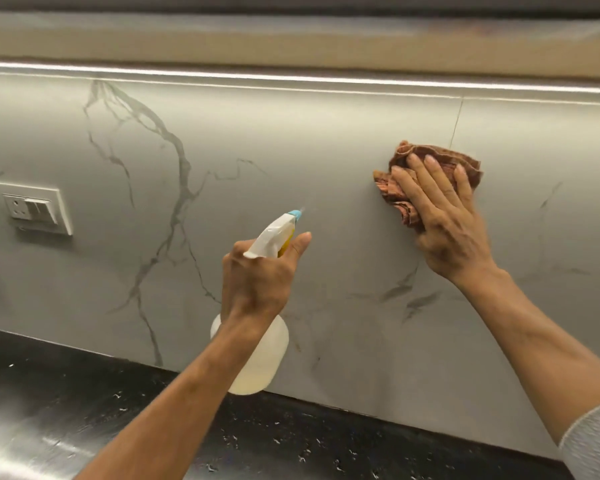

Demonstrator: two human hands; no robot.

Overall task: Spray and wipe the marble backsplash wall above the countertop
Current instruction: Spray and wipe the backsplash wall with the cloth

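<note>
Left hand (257, 275) grips spray bottle (253, 355), seemingly misting; socket (32, 207) leftward.

Two hands are in view, the left hand (257, 278) and the right hand (444, 216). There is one spray bottle (257, 355), one brown cloth (433, 157) and one white switch plate (33, 207). One marble backsplash (291, 150) stands above one black worktop (66, 403), with one light strip (222, 76) along the top.

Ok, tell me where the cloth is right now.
In the head view the brown cloth is right of centre, pressed flat against the marble backsplash under the right hand, beside a vertical seam and right of the spray bottle.
</note>
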